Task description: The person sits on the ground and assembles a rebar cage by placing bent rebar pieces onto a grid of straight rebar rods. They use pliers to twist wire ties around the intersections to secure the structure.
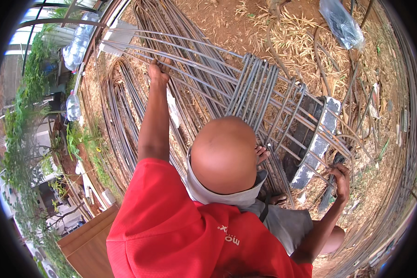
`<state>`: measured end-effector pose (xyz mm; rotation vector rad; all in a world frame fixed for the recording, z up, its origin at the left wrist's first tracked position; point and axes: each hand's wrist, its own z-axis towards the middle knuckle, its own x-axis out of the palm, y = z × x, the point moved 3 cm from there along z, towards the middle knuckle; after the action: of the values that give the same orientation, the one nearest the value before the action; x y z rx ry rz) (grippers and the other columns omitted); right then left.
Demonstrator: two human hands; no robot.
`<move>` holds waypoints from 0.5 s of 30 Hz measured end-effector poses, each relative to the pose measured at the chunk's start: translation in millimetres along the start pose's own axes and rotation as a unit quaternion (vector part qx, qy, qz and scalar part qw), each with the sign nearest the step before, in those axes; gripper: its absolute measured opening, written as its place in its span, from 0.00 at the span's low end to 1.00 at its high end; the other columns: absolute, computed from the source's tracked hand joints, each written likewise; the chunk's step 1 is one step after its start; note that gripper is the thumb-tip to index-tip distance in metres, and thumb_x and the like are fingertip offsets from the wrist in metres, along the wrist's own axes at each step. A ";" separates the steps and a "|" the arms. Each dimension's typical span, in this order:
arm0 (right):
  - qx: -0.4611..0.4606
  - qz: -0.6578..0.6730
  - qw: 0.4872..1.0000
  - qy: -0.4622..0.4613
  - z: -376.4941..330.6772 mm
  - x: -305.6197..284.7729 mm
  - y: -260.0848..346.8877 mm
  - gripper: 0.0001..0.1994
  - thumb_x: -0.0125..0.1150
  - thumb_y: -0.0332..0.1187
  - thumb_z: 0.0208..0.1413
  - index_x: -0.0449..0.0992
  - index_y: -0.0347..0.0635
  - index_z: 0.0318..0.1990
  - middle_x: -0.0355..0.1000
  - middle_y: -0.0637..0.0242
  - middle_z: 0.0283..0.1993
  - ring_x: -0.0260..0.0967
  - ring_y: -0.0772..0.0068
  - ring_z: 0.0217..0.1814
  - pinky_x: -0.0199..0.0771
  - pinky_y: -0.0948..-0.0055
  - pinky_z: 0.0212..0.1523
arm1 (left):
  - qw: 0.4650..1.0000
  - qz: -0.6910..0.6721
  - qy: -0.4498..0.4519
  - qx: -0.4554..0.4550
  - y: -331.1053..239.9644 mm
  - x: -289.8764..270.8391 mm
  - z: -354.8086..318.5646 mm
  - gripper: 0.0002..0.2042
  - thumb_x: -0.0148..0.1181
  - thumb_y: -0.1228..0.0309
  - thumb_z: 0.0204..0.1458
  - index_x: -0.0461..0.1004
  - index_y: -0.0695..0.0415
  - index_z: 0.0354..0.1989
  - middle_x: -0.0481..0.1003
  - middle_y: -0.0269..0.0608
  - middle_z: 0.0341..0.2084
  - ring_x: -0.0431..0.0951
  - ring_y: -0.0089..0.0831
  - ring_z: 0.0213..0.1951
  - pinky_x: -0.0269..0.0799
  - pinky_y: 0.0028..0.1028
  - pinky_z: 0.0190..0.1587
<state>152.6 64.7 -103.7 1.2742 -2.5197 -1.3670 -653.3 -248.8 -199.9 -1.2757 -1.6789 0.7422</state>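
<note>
Long grey steel bars (204, 64) run from the upper left down to the right, forming an open frame. Several rectangular steel stirrups (252, 88) are bunched around them near the middle, with a few more spaced toward the right end. My left hand (159, 70) is closed around a bar near the far left end. My right hand (340, 180) is closed on the end of the nearest bar at the right. The bars lie across a black-and-white block (323, 134) at the right and a pale block (119, 37) at the left.
Bundles of loose steel rods (125, 92) lie on the ground beneath and left of the frame. My bent knee (224, 155) is close in front of the stirrups. A clear plastic bag (342, 23) sits on dry leaves at the far right. Plastic bottles (81, 41) stand at the left.
</note>
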 end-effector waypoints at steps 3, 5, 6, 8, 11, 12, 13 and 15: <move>-0.002 0.001 1.000 -0.003 2.4 -0.9 -1.7 0.12 0.67 0.36 0.46 0.83 0.36 0.33 0.70 0.71 0.26 0.67 0.73 0.30 0.64 0.69 0.35 | 0.999 -0.039 -0.017 -0.007 0.4 -1.9 2.2 0.16 0.43 0.60 0.76 0.66 0.63 0.54 0.81 0.55 0.53 0.86 0.50 0.47 0.90 0.43 0.50; -0.023 0.033 0.999 0.001 2.9 0.7 -2.4 0.11 0.67 0.35 0.46 0.83 0.35 0.33 0.70 0.71 0.27 0.65 0.74 0.30 0.64 0.68 0.35 | 0.997 -0.081 -0.002 -0.008 0.2 0.1 -1.1 0.15 0.43 0.60 0.76 0.68 0.59 0.43 0.82 0.53 0.49 0.86 0.48 0.46 0.91 0.43 0.49; -0.037 0.049 0.998 0.011 2.5 2.5 -2.3 0.11 0.67 0.34 0.46 0.83 0.35 0.33 0.69 0.71 0.27 0.64 0.74 0.30 0.63 0.68 0.35 | 0.994 -0.107 -0.017 -0.022 -0.1 0.4 -3.3 0.16 0.43 0.59 0.75 0.68 0.58 0.38 0.83 0.52 0.47 0.86 0.48 0.46 0.91 0.44 0.49; -0.047 0.051 0.998 0.009 1.2 4.8 -1.9 0.11 0.67 0.34 0.46 0.83 0.35 0.33 0.69 0.72 0.29 0.61 0.74 0.30 0.61 0.67 0.36 | 0.995 -0.100 -0.017 0.016 -1.2 4.0 -8.0 0.18 0.42 0.61 0.75 0.64 0.56 0.31 0.83 0.55 0.48 0.86 0.51 0.49 0.91 0.47 0.50; -0.040 0.025 0.999 0.001 -1.7 5.9 2.2 0.11 0.68 0.35 0.48 0.82 0.35 0.32 0.69 0.72 0.30 0.60 0.74 0.32 0.60 0.68 0.37 | 0.990 -0.144 -0.007 -0.003 -1.1 1.4 -13.8 0.18 0.40 0.62 0.75 0.65 0.61 0.34 0.80 0.61 0.55 0.84 0.55 0.55 0.90 0.50 0.53; -0.028 0.003 1.000 -0.002 -2.2 4.8 4.5 0.11 0.68 0.35 0.48 0.82 0.35 0.32 0.69 0.72 0.30 0.61 0.74 0.33 0.60 0.68 0.38 | 0.986 -0.157 0.061 0.013 -2.7 1.7 -14.9 0.17 0.40 0.63 0.75 0.63 0.61 0.34 0.77 0.64 0.60 0.82 0.59 0.58 0.87 0.55 0.58; -0.011 0.003 1.000 0.001 -4.6 4.0 6.3 0.12 0.68 0.37 0.50 0.82 0.35 0.31 0.67 0.73 0.30 0.61 0.75 0.34 0.59 0.69 0.40 | 0.988 -0.144 0.058 0.011 -4.2 -2.5 -13.4 0.17 0.41 0.63 0.74 0.66 0.64 0.37 0.76 0.64 0.61 0.81 0.60 0.60 0.84 0.57 0.60; -0.006 -0.027 1.000 0.010 -7.1 2.6 11.5 0.13 0.67 0.37 0.52 0.83 0.34 0.34 0.66 0.73 0.32 0.61 0.76 0.36 0.58 0.70 0.40 | 0.989 -0.135 0.061 0.006 -4.5 -11.9 -5.2 0.19 0.41 0.62 0.74 0.69 0.70 0.48 0.75 0.66 0.63 0.78 0.63 0.62 0.79 0.60 0.65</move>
<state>146.0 61.4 -92.2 1.3548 -2.4794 -1.3702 -649.4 -261.7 -197.2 -1.0365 -1.7018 0.5010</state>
